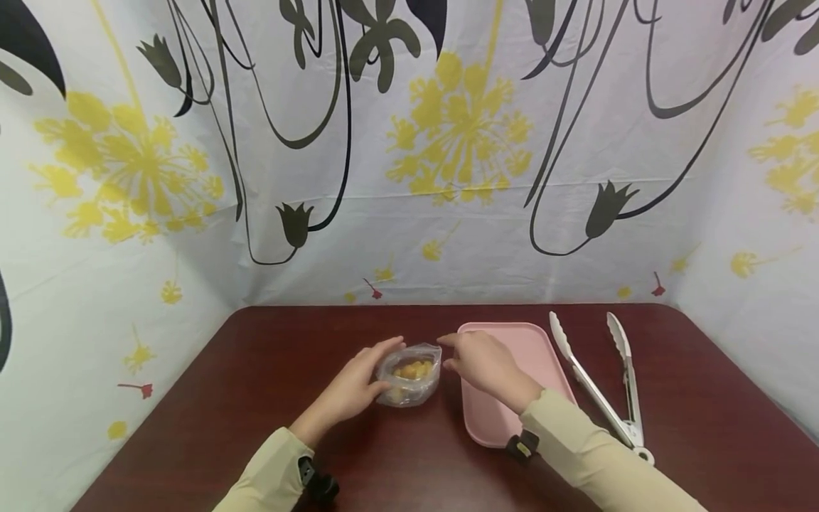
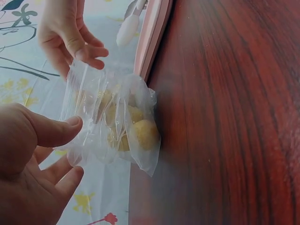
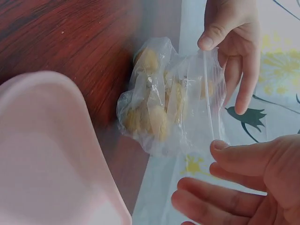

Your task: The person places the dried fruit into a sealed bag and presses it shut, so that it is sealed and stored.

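A clear zip bag (image 1: 409, 384) holding several yellowish round pieces (image 1: 414, 370) stands on the table, its mouth spread upward. My left hand (image 1: 358, 380) holds the left side of the mouth, thumb on the near side and fingers toward the far side. In the left wrist view, the bag's corner lies between that thumb (image 2: 58, 132) and the fingers. At the opposite corner, my right hand (image 1: 486, 363) pinches the bag's edge with thumb and forefinger; its other fingers are spaced apart in the right wrist view.
A pink tray (image 1: 489, 419) lies just right of the bag, partly under my right forearm. Metal tongs (image 1: 598, 391) with pale tips lie spread beyond it on the dark red table (image 1: 269, 355). Patterned cloth (image 1: 409, 242) hangs behind the table and at its sides.
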A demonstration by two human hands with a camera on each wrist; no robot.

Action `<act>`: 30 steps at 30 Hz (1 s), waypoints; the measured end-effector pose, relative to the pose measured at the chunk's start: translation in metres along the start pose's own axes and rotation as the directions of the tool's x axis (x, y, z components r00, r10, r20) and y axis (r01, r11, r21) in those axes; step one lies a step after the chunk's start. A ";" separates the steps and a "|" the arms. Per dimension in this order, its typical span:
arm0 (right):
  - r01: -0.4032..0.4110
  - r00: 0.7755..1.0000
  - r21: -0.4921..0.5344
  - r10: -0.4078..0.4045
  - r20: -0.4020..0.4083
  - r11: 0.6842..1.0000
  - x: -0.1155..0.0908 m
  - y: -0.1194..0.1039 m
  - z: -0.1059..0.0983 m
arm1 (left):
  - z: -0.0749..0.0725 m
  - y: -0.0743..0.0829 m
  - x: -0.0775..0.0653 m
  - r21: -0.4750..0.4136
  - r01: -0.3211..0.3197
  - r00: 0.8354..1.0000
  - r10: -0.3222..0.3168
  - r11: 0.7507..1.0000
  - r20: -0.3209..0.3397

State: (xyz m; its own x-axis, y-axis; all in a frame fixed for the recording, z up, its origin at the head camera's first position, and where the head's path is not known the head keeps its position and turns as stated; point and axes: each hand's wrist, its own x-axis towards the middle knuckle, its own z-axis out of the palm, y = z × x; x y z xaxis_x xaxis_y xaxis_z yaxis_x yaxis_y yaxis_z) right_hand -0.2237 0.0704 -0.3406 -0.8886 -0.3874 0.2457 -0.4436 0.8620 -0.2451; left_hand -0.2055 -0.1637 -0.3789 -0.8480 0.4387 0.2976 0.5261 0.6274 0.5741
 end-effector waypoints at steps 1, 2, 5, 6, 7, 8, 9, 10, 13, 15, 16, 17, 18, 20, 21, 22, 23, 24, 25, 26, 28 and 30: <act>0.009 1.000 0.013 -0.009 -0.001 1.000 0.001 0.000 0.001 | 0.000 0.000 0.000 -0.002 -0.004 1.000 0.004 1.000 0.009; 0.018 1.000 0.021 -0.018 -0.003 1.000 0.001 0.000 0.001 | 0.000 0.000 0.001 -0.007 -0.007 1.000 0.007 1.000 0.015; 0.047 0.999 0.036 -0.046 -0.015 0.998 0.002 0.000 0.003 | 0.000 0.000 0.002 -0.036 -0.019 1.000 0.019 0.999 0.011; 0.057 0.998 0.038 -0.056 -0.016 0.998 0.002 0.000 0.002 | 0.000 0.000 0.002 -0.045 -0.023 1.000 0.023 0.999 0.000; 0.067 0.998 0.037 -0.067 -0.017 0.997 0.002 0.000 0.002 | 0.000 0.000 0.003 -0.056 -0.027 1.000 0.026 0.998 -0.012; 0.074 0.997 0.037 -0.074 -0.018 0.997 0.002 0.000 0.002 | 0.000 0.000 0.003 -0.068 -0.032 0.999 0.030 0.997 -0.028; 0.082 0.997 0.038 -0.081 -0.019 0.996 0.002 0.000 0.002 | 0.001 -0.001 0.004 -0.078 -0.036 0.998 0.032 0.996 -0.045; 0.087 0.996 0.036 -0.086 -0.021 0.996 0.002 -0.001 0.001 | 0.001 -0.002 0.005 -0.087 -0.038 0.998 0.033 0.995 -0.062; 0.094 0.995 0.025 -0.093 -0.036 0.995 0.002 -0.001 0.001 | 0.003 -0.002 0.007 -0.104 -0.027 0.992 0.014 0.994 -0.124; 0.096 0.994 0.015 -0.095 -0.048 0.995 0.002 -0.001 0.002 | 0.003 -0.002 0.008 -0.097 -0.009 0.984 -0.009 0.995 -0.177; 0.099 0.994 0.007 -0.098 -0.054 0.995 0.002 -0.001 0.002 | 0.004 -0.002 0.008 -0.090 0.006 0.978 -0.025 0.996 -0.205; 0.099 0.994 0.004 -0.099 -0.056 0.995 0.002 -0.001 0.002 | 0.004 -0.001 0.008 -0.078 0.022 0.972 -0.040 0.997 -0.232; 0.101 0.993 0.000 -0.101 -0.058 0.995 0.002 -0.001 0.002 | 0.004 -0.001 0.009 -0.073 0.039 0.966 -0.056 0.997 -0.254; 0.104 0.993 -0.006 -0.104 -0.057 0.995 0.003 -0.002 0.002 | 0.004 -0.001 0.008 -0.050 0.069 0.956 -0.080 0.996 -0.282; 0.103 0.993 -0.007 -0.104 -0.055 0.995 0.004 -0.002 0.002 | 0.004 -0.001 0.008 -0.044 0.081 0.953 -0.091 0.996 -0.289; 0.103 0.993 -0.007 -0.104 -0.051 0.995 0.004 -0.002 0.002 | 0.004 -0.001 0.008 -0.041 0.091 0.951 -0.099 0.995 -0.292; 0.101 0.994 -0.005 -0.101 -0.046 0.995 0.005 -0.003 0.002 | 0.004 -0.001 0.008 -0.042 0.097 0.950 -0.106 0.994 -0.293; 0.102 0.994 -0.001 -0.102 -0.043 0.995 0.005 -0.003 0.003 | 0.004 -0.002 0.008 -0.046 0.105 0.950 -0.114 0.993 -0.290; 0.106 0.994 0.009 -0.106 -0.041 0.994 0.005 -0.003 0.003 | 0.004 -0.002 0.007 -0.047 0.112 0.950 -0.120 0.993 -0.288; 0.112 0.993 0.022 -0.111 -0.039 0.993 0.006 -0.004 0.003 | 0.004 -0.002 0.007 -0.051 0.119 0.949 -0.129 0.992 -0.288; 0.127 0.992 0.049 -0.126 -0.030 0.991 0.007 -0.005 0.004 | 0.004 -0.002 0.007 -0.055 0.136 0.947 -0.146 0.989 -0.286; 0.143 0.990 0.074 -0.142 -0.024 0.987 0.007 -0.005 0.004 | 0.004 -0.002 0.007 -0.053 0.154 0.945 -0.163 0.987 -0.285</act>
State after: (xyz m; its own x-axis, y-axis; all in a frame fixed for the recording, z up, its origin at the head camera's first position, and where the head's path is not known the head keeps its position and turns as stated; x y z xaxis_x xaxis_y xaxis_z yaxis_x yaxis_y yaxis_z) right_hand -0.2281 0.0615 -0.3414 -0.8138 -0.4978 0.3000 -0.5736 0.7713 -0.2760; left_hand -0.2125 -0.1594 -0.3812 -0.9053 0.1292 0.4046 0.3849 0.6526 0.6527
